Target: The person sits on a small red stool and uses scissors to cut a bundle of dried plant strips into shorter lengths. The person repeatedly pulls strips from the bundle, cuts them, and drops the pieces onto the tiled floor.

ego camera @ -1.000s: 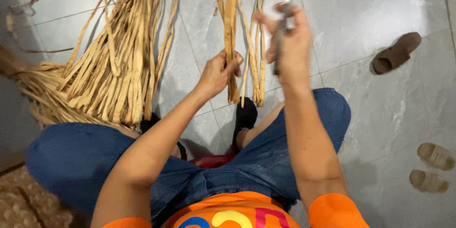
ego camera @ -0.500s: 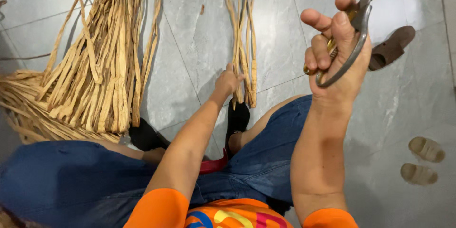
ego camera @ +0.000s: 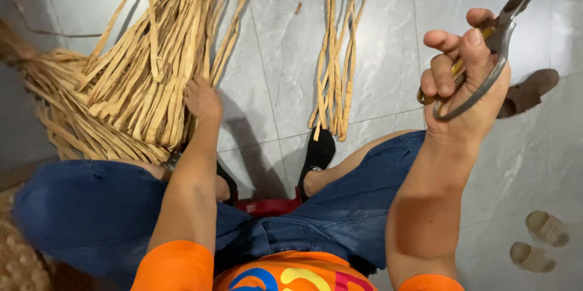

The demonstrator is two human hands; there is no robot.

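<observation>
Nearest the camera, the right hand [ego camera: 464, 84] was raised, its fingers clamped through the handles of metal shears [ego camera: 492, 42]. Farther off, the left hand [ego camera: 202, 100] rested on the big heap of tan straw strips [ego camera: 139, 78] on the tiled floor [ego camera: 279, 42], its grip unclear. A smaller bundle [ego camera: 337, 54] lay apart.

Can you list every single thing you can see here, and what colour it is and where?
big pile of straw strips: one, tan, floor at left
small bundle of straw strips: one, tan, floor at centre
scissors: one pair, grey metal, raised at upper right
brown sandal: one, floor at right
beige sandals: two, floor at lower right
red stool: one, between the legs
tiled floor: grey
left hand: on the big pile
right hand: holding the scissors
</observation>
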